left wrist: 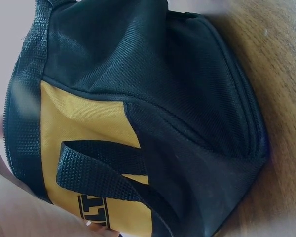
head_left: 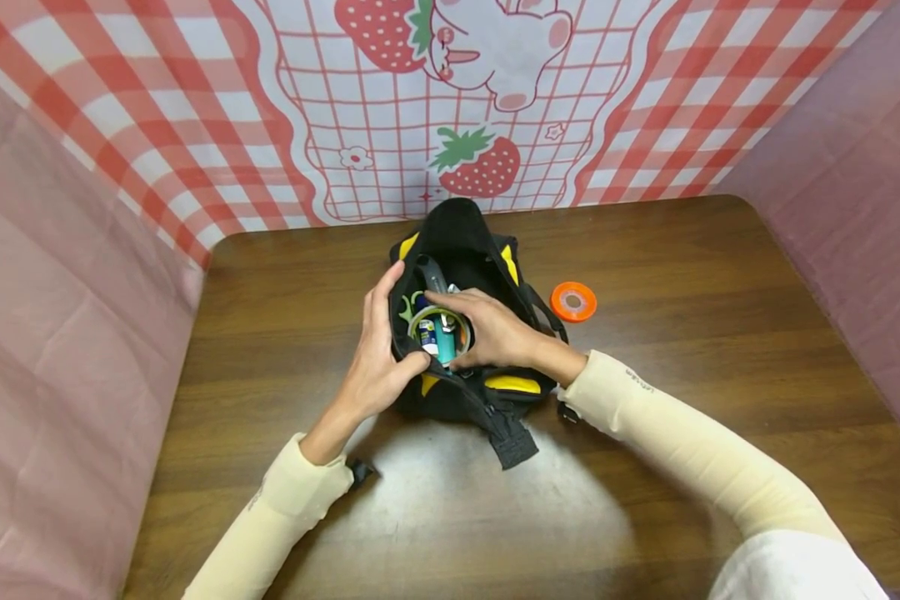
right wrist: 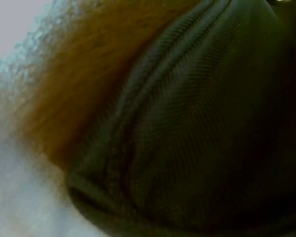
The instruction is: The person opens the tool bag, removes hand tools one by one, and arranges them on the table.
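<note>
A black and yellow tool bag (head_left: 513,384) stands with its mouth open; the left wrist view shows its yellow panel (left wrist: 89,118) and black side. My left hand (head_left: 371,358) holds the bag's left rim, fingers along the outside and thumb at the front edge. Inside the bag's mouth, my right hand (head_left: 491,329) grips a ring like a roll of tape (head_left: 418,315) between thumb and fingers. Through and around the ring show a teal item (head_left: 446,342), a small blue-and-white labelled item (head_left: 427,335), green handles (head_left: 406,309) and a dark grey tool (head_left: 432,275).
To the right of the bag, a flat orange ring-shaped roll (head_left: 573,302) lies on the wooden table (head_left: 690,333). A black strap (head_left: 513,442) hangs off the bag's front. A patterned cloth (head_left: 390,183) hangs behind the table, with pink cloth at both sides.
</note>
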A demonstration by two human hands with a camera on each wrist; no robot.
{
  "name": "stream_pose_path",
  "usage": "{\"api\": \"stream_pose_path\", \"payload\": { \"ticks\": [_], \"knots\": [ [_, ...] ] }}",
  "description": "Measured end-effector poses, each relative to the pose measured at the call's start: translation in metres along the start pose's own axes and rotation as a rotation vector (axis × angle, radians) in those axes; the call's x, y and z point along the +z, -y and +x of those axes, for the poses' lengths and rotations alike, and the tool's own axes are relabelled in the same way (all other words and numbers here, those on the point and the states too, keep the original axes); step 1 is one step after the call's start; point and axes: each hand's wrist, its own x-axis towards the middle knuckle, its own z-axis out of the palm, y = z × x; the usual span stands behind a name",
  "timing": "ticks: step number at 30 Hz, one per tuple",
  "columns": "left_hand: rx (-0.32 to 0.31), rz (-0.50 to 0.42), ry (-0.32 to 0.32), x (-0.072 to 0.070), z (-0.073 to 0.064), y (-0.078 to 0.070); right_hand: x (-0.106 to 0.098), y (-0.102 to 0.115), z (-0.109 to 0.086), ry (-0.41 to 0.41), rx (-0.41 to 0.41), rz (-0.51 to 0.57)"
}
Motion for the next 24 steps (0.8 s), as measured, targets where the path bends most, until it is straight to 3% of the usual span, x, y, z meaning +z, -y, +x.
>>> {"api": "stream_pose_path", "payload": {
  "ticks": [24],
  "knots": [
    [0.016,-0.009,0.009,0.0008,-0.0004,-0.0032,-0.0063,0.0017,-0.0044,-0.048,-0.038,-0.107]
  ]
}}
